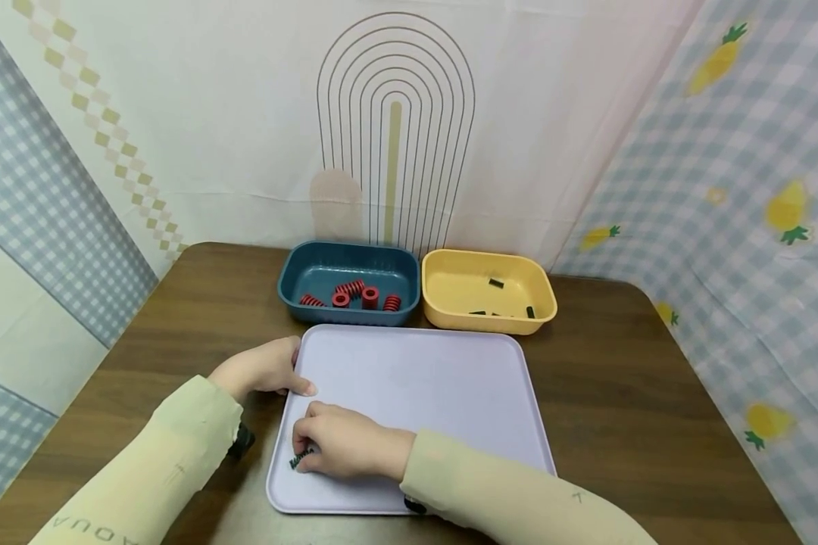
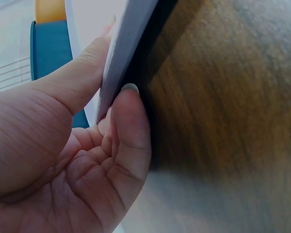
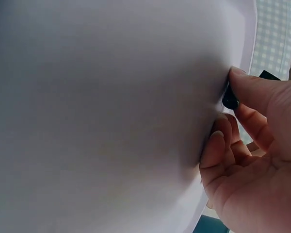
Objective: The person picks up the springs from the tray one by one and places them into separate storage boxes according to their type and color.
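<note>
A lilac rectangular tray (image 1: 436, 378) lies on the wooden table. My left hand (image 1: 264, 368) grips its left edge. In the left wrist view, the thumb (image 2: 89, 63) is on the upper side and the fingers (image 2: 131, 121) curl below the rim. Near the tray's front left corner, my right hand (image 1: 348, 440) pinches a small dark green coil spring (image 1: 297, 459) between thumb and fingers. The right wrist view shows one dark end of this spring (image 3: 230, 99) beside the thumb; the fingers hide part of it.
Behind the tray stands a dark blue bin (image 1: 351, 316) with several red coil springs (image 1: 370, 296). A yellow bin (image 1: 480, 323) adjoins it on the right, with several small dark green pieces (image 1: 496, 283) inside. Patterned cloth (image 1: 245, 113) hangs behind the wooden table (image 1: 627, 393).
</note>
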Demonstrator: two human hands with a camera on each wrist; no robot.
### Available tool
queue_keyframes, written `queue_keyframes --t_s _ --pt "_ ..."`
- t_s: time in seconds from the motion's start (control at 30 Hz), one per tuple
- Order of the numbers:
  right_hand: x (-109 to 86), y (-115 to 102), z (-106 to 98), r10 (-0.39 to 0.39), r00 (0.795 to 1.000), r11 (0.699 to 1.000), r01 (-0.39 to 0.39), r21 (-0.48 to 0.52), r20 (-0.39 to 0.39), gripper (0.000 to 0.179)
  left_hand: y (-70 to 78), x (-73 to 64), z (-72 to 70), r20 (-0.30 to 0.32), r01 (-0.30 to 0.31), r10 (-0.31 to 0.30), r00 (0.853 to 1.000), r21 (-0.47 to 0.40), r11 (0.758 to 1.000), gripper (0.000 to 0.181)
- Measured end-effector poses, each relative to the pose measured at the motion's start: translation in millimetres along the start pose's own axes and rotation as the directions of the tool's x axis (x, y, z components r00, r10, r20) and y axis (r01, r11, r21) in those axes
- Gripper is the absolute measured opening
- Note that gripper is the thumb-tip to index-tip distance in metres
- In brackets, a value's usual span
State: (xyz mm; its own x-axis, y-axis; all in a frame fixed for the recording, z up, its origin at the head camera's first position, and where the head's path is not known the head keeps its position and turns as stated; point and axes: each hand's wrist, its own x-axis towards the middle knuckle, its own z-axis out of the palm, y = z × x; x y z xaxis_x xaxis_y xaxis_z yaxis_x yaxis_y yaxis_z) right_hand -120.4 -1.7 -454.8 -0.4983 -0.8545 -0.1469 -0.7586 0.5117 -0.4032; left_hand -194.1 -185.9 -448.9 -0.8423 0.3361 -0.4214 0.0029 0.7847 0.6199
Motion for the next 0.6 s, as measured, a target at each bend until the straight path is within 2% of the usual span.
queue_keyframes --t_s 0.13,0.23,0.4,0.6 --pt "-6.6 4 -2 -0.003 1.0 1.0 0.003 0.004 0.022 0.014 1.2 -1.3 0.7 0.008 0.015 -0.015 1.0 0.006 1.0 0.059" --pt "-16.9 10 -5 0.028 0.998 0.999 -0.03 0.041 0.051 0.015 1.1 -2.1 0.9 0.012 0.025 -0.025 1.0 0.015 1.0 0.061" --pt "-43.7 33 -14 0.131 0.989 0.982 -0.138 0.128 0.066 0.017 1.1 1.1 -0.2 0.021 0.028 -0.028 0.999 0.009 1.0 0.065" --pt "-83.7 59 -19 0.237 0.971 0.956 -0.237 0.175 0.021 0.018 1.2 1.5 -0.1 0.02 0.044 -0.044 0.999 -0.007 0.999 0.066"
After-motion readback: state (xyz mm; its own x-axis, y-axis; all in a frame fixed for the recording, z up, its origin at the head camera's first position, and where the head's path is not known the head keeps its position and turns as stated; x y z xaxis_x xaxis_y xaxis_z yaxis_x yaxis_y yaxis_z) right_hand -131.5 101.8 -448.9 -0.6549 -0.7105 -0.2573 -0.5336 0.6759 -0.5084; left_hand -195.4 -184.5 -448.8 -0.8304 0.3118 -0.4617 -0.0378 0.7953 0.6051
